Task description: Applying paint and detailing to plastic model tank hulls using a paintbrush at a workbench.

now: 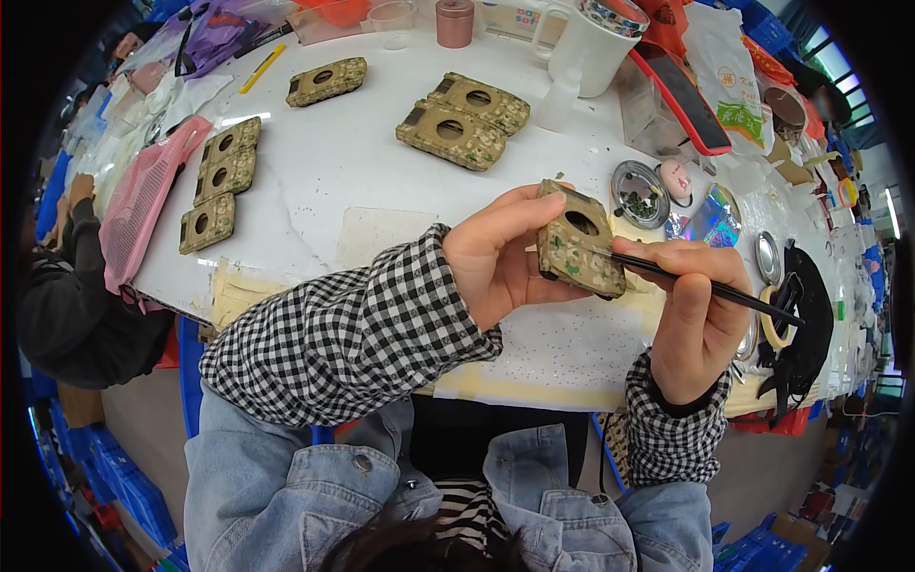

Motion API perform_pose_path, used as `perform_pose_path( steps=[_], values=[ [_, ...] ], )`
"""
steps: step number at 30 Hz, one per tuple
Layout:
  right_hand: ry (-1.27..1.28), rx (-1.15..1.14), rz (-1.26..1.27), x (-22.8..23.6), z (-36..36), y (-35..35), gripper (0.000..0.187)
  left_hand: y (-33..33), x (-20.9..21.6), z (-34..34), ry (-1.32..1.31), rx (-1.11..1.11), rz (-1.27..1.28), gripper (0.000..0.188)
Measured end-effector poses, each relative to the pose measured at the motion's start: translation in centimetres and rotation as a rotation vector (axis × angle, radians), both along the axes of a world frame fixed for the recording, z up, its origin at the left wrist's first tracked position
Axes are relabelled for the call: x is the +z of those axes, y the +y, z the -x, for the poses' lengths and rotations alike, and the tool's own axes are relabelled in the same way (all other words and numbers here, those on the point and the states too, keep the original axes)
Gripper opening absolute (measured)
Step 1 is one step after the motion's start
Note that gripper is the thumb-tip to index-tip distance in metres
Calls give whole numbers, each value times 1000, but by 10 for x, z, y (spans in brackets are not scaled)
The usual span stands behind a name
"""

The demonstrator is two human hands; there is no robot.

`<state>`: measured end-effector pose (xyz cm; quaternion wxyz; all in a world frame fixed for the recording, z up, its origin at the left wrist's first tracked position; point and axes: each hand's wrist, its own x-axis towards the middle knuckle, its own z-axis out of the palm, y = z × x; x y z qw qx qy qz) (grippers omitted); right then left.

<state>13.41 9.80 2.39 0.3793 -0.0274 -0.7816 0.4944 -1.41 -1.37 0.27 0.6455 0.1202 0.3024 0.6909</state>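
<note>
My left hand (500, 250) is closed around a camouflage-painted toy tank hull (564, 255), thumb along its upper edge. The hull is tilted toward me, and a round dark hole shows in its top. Between thumb and fingers my right hand (696, 305) grips a thin black stick-like tool (753, 301), perhaps tweezers or a brush. The tool's tip meets the hull's side or lies just beside it; I cannot tell which. Farther back lie two matching hulls (450, 133) side by side. Another hull (326, 82) is beyond them to the left, and several more (227, 176) stand in a row at the left.
A lidded metal dish (640, 194) with small dark bits sits to the right, near a shiny disc (713, 217). Behind are a white mug (593, 52), a red-cased phone (681, 100) and a pink tin (455, 23). A pink mesh basket (152, 205) stands left, beside another person's sleeve (81, 296).
</note>
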Motion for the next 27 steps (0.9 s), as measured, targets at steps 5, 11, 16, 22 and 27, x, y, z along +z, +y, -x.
perform_pose_path(
  steps=[5, 11, 16, 22, 27],
  values=[
    [-7, -8, -22, 0, 0, 0, 28, 0, -1, 0, -6, 2, 1, 41],
    [-48, -35, -64, -1, -3, 3, 27, 0, -1, 0, -12, 3, 2, 41],
    [-45, -45, -83, -3, -3, 3, 26, 0, 1, -1, -8, 9, 12, 42],
    [-31, -37, -76, -2, -2, 2, 26, 0, -1, 0, -8, 2, 7, 42],
    [-29, -28, -86, -1, -2, 2, 26, 0, 0, -1, -4, 3, 4, 42]
  ],
)
